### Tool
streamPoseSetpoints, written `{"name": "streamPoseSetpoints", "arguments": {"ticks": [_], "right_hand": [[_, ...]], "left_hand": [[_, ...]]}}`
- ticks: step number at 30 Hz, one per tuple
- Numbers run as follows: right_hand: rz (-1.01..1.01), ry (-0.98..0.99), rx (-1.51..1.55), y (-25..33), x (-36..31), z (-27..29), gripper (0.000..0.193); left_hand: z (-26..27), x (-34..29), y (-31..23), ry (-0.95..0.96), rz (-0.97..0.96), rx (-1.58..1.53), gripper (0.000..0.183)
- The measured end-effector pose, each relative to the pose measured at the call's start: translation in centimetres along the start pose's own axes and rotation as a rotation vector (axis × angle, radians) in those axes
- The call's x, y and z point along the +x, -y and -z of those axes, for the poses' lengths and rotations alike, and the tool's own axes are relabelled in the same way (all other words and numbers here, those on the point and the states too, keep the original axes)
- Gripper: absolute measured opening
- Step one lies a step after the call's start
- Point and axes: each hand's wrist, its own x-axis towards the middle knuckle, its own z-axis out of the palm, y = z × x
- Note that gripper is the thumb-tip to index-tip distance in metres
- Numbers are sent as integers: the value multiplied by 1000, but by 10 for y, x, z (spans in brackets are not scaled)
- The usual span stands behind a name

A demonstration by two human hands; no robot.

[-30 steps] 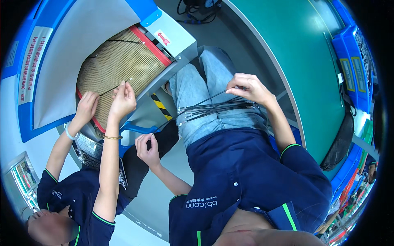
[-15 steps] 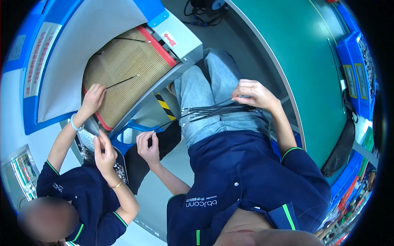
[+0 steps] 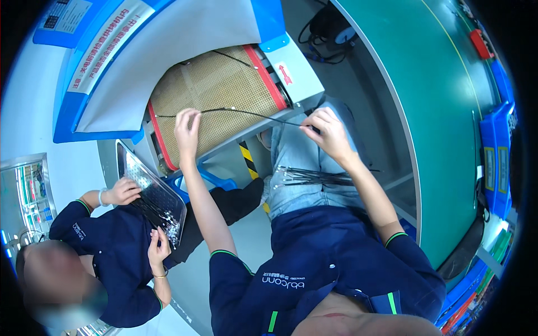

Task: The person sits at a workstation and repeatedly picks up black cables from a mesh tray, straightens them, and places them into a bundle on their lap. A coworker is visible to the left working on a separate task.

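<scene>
A thin black cable stretches between my two hands, over the front of a tan mesh conveyor belt. My left hand is above the belt, its fingers pinched on the cable; a dark length with a pale tip shows beyond them, but whether it belongs to the same cable I cannot tell. At the belt's right, over my knees, my right hand pinches the cable's other end. A bundle of similar black cables lies across my thighs, partly behind my right forearm. Another black cable rests farther back on the belt.
On the left a co-worker sits with both hands at a metal tray of black cables. A white-and-blue machine hood overhangs the belt. To my right runs a green table with blue bins along its far side.
My left hand has moved up and over the belt, and my right hand has lifted off the lap bundle with a cable. The co-worker's hand has left the belt for the tray.
</scene>
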Motion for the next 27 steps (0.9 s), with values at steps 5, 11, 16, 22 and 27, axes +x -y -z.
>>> {"name": "streamPoseSetpoints", "arguments": {"ticks": [5,11,16,22,27], "right_hand": [[7,-81,-51,-1,36,-45,13],[2,-88,-112,-6,58,-72,18],[-1,-75,-81,-5,49,-57,24],[-115,156,107,-15,-27,-14,16],[-211,490,34,-17,-85,18,15]], "left_hand": [[-10,58,50,71,8,13,14],[-21,87,86,130,27,60,19],[-26,81,42,-62,30,24,29],[-50,-26,-68,-71,103,-256,20],[-94,-124,-111,239,173,-451,16]]}}
